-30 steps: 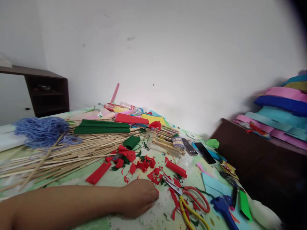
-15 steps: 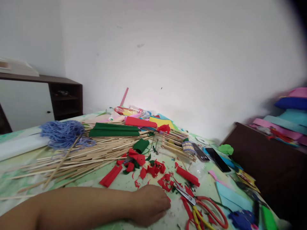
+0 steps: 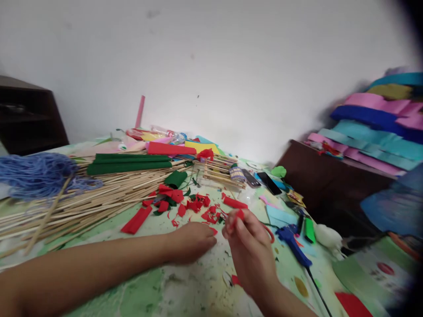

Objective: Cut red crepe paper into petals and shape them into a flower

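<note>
My left hand (image 3: 191,243) is low over the table, its fingers closed around a small red paper piece (image 3: 214,231) that peeks out at the tips. Close beside it, my right hand (image 3: 253,253) is raised, thumb and fingers pinching another bit of red paper (image 3: 239,215). Behind the right hand, an orange handle loop of the scissors (image 3: 270,233) shows; the rest is hidden. Red paper scraps (image 3: 198,202) lie scattered just beyond both hands, with a rolled red strip (image 3: 235,202) and a folded red strip (image 3: 136,220) near them.
Thin wooden sticks (image 3: 109,193) spread across the left, under green paper (image 3: 128,164) and blue yarn (image 3: 36,174). A small stick frame (image 3: 221,172) and phones (image 3: 269,183) are farther back. At right are a blue glue gun (image 3: 294,244) with its cord and a green-labelled tub (image 3: 370,268).
The view has swung right. My right hand has come into sight with red paper in its fingers, now covering most of the scissors. My left hand remains closed near the scraps.
</note>
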The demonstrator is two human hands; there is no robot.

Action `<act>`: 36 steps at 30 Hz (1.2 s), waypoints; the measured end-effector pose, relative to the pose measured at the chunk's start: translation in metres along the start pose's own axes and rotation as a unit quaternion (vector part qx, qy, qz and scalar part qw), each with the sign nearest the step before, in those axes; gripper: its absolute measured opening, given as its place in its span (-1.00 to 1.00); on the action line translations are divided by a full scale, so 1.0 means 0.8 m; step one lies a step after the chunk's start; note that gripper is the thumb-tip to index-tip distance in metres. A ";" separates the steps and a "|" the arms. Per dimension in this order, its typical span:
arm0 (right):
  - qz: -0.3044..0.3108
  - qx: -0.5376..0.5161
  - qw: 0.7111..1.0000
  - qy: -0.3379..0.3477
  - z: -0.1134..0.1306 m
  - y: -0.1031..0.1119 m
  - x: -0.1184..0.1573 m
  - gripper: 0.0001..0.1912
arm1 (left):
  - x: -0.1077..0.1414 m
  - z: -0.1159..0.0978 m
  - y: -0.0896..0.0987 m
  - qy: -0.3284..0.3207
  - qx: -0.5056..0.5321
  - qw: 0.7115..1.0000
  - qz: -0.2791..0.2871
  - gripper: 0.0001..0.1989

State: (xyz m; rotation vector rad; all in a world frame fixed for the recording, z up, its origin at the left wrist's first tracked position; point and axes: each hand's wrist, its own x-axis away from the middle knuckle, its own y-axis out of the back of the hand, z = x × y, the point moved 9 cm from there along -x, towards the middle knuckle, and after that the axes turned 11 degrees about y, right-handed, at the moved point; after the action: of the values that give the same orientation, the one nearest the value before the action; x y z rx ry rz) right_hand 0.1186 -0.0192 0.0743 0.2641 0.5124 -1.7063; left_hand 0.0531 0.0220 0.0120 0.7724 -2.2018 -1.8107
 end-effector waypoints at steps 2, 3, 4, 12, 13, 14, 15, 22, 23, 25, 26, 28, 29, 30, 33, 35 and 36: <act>-0.063 0.009 0.998 -0.006 -0.029 0.018 -0.022 -0.78 | 0.001 -0.001 -0.003 -0.018 -0.025 0.999 0.007 -0.89; -0.084 0.030 0.996 -0.008 -0.045 0.028 -0.028 -0.77 | 0.002 -0.002 -0.004 -0.026 -0.037 0.999 0.007 -0.87; -0.089 0.061 0.994 -0.006 -0.060 0.037 -0.031 -0.77 | 0.002 -0.001 -0.002 -0.027 -0.034 0.999 0.004 -0.85; 0.020 0.215 0.976 0.033 -0.093 0.035 -0.016 -0.90 | 0.000 0.008 -0.008 -0.023 0.015 0.999 0.016 -0.79; 0.031 0.220 0.974 0.034 -0.091 0.031 -0.014 -0.91 | -0.001 0.008 -0.009 -0.020 0.022 0.999 0.016 -0.79; 0.039 0.224 0.973 0.036 -0.090 0.028 -0.013 -0.91 | -0.002 0.009 -0.010 -0.017 0.028 0.999 0.018 -0.78; 0.045 0.229 0.972 0.039 -0.088 0.026 -0.012 -0.92 | -0.002 0.010 -0.011 -0.012 0.032 0.999 0.021 -0.78; 0.038 0.177 0.983 0.011 -0.100 0.028 -0.012 -0.95 | -0.001 0.024 0.002 0.031 0.112 0.993 -0.007 -0.84; 0.034 0.165 0.986 0.004 -0.102 0.029 -0.012 -0.94 | -0.002 0.030 0.006 0.048 0.134 0.990 -0.015 -0.85; 0.025 0.147 0.989 -0.005 -0.105 0.030 -0.013 -0.93 | -0.004 0.043 0.013 0.081 0.183 0.980 -0.025 -0.82; 0.024 0.143 0.989 -0.006 -0.105 0.029 -0.013 -0.93 | -0.005 0.048 0.015 0.095 0.210 0.973 -0.027 -0.79; 0.026 0.144 0.989 -0.003 -0.104 0.028 -0.014 -0.94 | -0.008 0.057 0.017 0.115 0.262 0.958 -0.030 -0.75; 0.030 0.148 0.988 -0.002 -0.105 0.027 -0.014 -0.95 | -0.009 0.061 0.016 0.122 0.282 0.951 -0.027 -0.74; 0.035 0.153 0.988 -0.004 -0.106 0.026 -0.014 -0.96 | -0.010 0.063 0.013 0.128 0.296 0.946 -0.021 -0.73; 0.049 0.171 0.984 -0.019 -0.111 0.024 -0.014 -0.97 | -0.011 0.067 0.006 0.140 0.318 0.938 -0.008 -0.72; 0.059 0.181 0.981 -0.030 -0.115 0.023 -0.013 -0.92 | -0.011 0.071 0.005 0.152 0.326 0.933 -0.014 -0.72; 0.063 0.183 0.980 -0.036 -0.118 0.022 -0.013 -0.90 | -0.011 0.073 0.005 0.154 0.329 0.931 -0.017 -0.71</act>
State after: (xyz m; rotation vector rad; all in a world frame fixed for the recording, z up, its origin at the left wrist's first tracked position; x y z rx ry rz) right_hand 0.1276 0.0320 -0.0069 0.4868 0.1220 -1.6706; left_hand 0.0327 0.0770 0.0039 1.1208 -2.5724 -0.8421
